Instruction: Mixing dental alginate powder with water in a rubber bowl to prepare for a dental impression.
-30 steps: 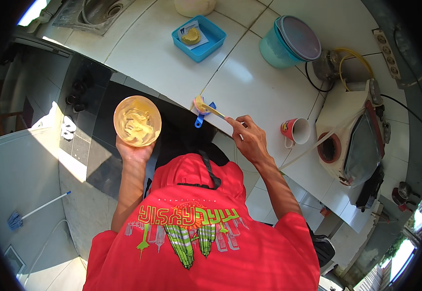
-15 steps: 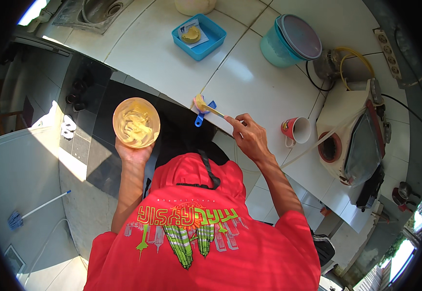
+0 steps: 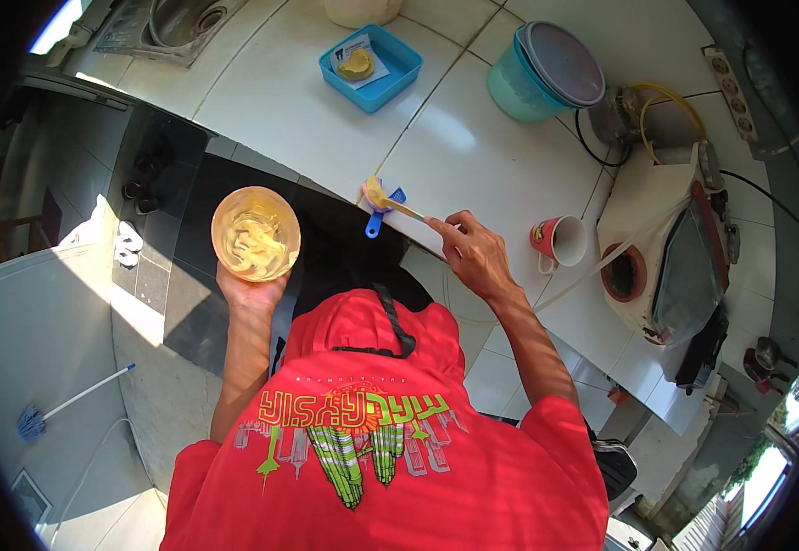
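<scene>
My left hand (image 3: 251, 286) holds up a peach-coloured bowl (image 3: 218, 231) from below, off the counter's front edge. Soft yellow dough (image 3: 257, 243) is smeared inside it. My right hand (image 3: 474, 253) grips the handle of a spoon (image 3: 406, 211), its fingers closed. At the spoon's far end, a lump of yellow dough (image 3: 375, 191) lies over a small blue-handled tool (image 3: 374, 225) with a pinkish cup, at the counter's front edge. Whether the spoon touches that tool I cannot tell.
Farther back, a blue tray (image 3: 390, 90) holds a yellow moulded piece (image 3: 357, 64) on paper. A lidded turquoise tub (image 3: 517, 87) stands right of it. A red mug (image 3: 546, 239) lies near my right hand, with a cream-coloured machine (image 3: 633, 207) beyond. A metal sink (image 3: 174, 32) is far left.
The whole view has shifted slightly. Both hands, the bowl and the spoon keep nearly the same places.
</scene>
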### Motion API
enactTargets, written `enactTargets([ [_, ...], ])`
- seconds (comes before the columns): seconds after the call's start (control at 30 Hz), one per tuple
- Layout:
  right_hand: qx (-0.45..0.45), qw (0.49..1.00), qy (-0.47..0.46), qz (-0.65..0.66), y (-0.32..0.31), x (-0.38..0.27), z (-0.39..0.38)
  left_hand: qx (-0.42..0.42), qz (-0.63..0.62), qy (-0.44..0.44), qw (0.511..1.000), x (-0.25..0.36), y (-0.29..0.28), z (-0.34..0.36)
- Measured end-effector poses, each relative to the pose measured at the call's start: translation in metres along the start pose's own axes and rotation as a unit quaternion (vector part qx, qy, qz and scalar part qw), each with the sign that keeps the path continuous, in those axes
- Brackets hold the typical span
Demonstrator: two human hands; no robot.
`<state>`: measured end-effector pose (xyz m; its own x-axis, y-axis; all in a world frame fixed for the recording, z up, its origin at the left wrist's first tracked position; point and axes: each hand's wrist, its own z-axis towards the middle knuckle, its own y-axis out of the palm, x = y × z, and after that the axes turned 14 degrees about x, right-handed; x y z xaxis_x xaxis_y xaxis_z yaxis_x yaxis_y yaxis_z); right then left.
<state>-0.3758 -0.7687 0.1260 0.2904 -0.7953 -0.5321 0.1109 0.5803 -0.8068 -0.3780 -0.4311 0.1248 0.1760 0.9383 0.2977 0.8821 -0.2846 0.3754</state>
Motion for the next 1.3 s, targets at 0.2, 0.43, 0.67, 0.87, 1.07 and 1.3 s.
enactTargets([
  [0.2, -0.006, 1.000, -0.001, 0.003, -0.001, 0.002, 0.001, -0.018, 0.000, -0.013, 1.000, 0.000, -0.004, 0.004],
  [0.43, -0.020, 1.000, -0.001, -0.007, -0.001, 0.006, 0.004, -0.024, 0.000, -0.015, 1.000, 0.001, -0.007, 0.007],
  [0.67, -0.058, 0.998, -0.005, -0.011, -0.005, 0.009, 0.008, 0.000, -0.010, -0.019, 1.000, 0.000, -0.006, 0.005],
  [0.87, -0.053, 0.998, -0.022, -0.005, -0.010, 0.008, 0.012, -0.011, -0.007, -0.022, 1.000, 0.000, -0.008, 0.005],
  [1.07, -0.019, 1.000, 0.000, 0.021, -0.005, 0.003, 0.026, -0.021, -0.009, -0.030, 0.999, 0.001, -0.010, 0.006],
  [1.3, -0.032, 0.999, -0.037, 0.001, 0.003, -0.001, 0.032, -0.021, -0.017, -0.019, 0.999, 0.004, -0.014, 0.007],
])
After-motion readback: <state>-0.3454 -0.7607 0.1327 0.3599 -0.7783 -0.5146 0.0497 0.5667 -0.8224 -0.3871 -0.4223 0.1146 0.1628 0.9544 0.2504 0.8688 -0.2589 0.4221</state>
